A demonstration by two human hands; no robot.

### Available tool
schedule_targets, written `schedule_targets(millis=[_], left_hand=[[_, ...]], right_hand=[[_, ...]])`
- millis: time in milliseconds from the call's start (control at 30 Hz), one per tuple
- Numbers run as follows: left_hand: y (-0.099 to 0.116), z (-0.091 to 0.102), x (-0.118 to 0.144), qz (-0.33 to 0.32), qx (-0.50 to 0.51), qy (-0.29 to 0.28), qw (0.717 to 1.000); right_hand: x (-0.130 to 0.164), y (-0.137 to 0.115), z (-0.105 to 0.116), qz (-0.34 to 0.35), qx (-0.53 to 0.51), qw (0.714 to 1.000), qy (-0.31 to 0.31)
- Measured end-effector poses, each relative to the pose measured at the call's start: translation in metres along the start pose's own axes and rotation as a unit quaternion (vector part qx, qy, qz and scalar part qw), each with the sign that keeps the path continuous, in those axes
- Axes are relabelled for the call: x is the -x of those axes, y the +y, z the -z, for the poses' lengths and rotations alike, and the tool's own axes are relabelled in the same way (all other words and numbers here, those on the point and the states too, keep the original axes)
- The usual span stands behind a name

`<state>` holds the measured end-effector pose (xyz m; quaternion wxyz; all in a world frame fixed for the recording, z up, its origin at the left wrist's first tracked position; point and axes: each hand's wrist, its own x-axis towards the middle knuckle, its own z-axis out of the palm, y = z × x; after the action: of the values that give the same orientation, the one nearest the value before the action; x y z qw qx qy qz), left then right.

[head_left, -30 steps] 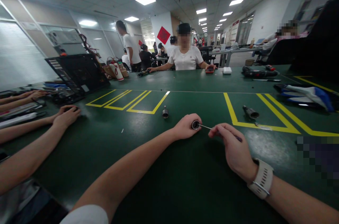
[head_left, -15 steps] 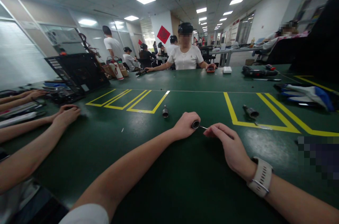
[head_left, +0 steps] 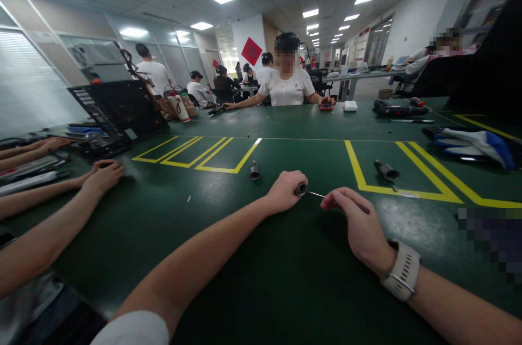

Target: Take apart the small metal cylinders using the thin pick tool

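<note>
While clasping a dark metal cylinder [head_left: 300, 189] in the curled fingers of the left hand [head_left: 286, 190], at clock centre, points a thin-shafted tool [head_left: 316, 194] at the round mouth from 3 o'clock. Pinches it between thumb and fingers of the right hand [head_left: 359, 220], with dark handle [head_left: 362, 209] in sight behind. Cannot tell tip inside the mouth from tip at the rim.

Main risk, by judgement: slipping off the rim and jabbing the left fingers. Likely cause: slanted push with only a light pinch to steer. Also possible: turning of the cylinder under pressure, given curved sides and a one-handed hold.

At 10 o'clock, near the left hand, find a second metal piece [head_left: 254, 172], stem toward 12. Between 2 and 3, inside yellow tape [head_left: 354, 166], find a third piece [head_left: 386, 171], mouth toward 4, with a tiny piece [head_left: 395, 189] just beside it at the near edge. Easy to knock or lose with a wide swing of the right hand. Farther out on the worktop [head_left: 293, 279]: blue-and-white bundle [head_left: 475, 145], perhaps gloves, beyond the third piece; black power tool [head_left: 399, 109] between 1 and 2; white case [head_left: 349, 106] at 1. At 12, a co-worker [head_left: 285, 86]; just past 9, another person's hands [head_left: 106, 170], well apart from the left. Chief obstruction: left hand, over most of the cylinder.
</note>
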<state>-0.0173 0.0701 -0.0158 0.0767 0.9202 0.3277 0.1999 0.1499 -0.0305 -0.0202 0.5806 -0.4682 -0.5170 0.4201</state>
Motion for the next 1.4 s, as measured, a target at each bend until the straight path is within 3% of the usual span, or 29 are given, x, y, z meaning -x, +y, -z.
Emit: schedule_targets(millis=[167,500,767,1033,1400], left_hand=[[0.0031,0.0008,-0.0015,-0.016,-0.043,-0.014,0.999],[0.0036,0.0012,-0.0016,-0.016,-0.052,-0.030,0.998],[-0.0002,-0.0018,-0.0003,-0.016,-0.034,0.000,0.999],[0.0026,0.0008,-0.0018,-0.034,-0.028,-0.019,0.999],[0.0021,0.0010,-0.0023,-0.044,-0.023,-0.018,0.999]], right_hand=[[-0.0002,-0.0016,-0.0048,-0.028,0.014,0.997,-0.065],[-0.0009,0.0006,-0.0025,-0.010,0.037,0.999,-0.016],[0.0010,-0.0023,0.0003,-0.004,0.050,0.999,0.018],[0.0009,-0.0018,-0.0045,-0.030,0.009,0.997,-0.077],[-0.0012,0.0008,-0.0037,-0.028,-0.012,0.998,-0.056]])
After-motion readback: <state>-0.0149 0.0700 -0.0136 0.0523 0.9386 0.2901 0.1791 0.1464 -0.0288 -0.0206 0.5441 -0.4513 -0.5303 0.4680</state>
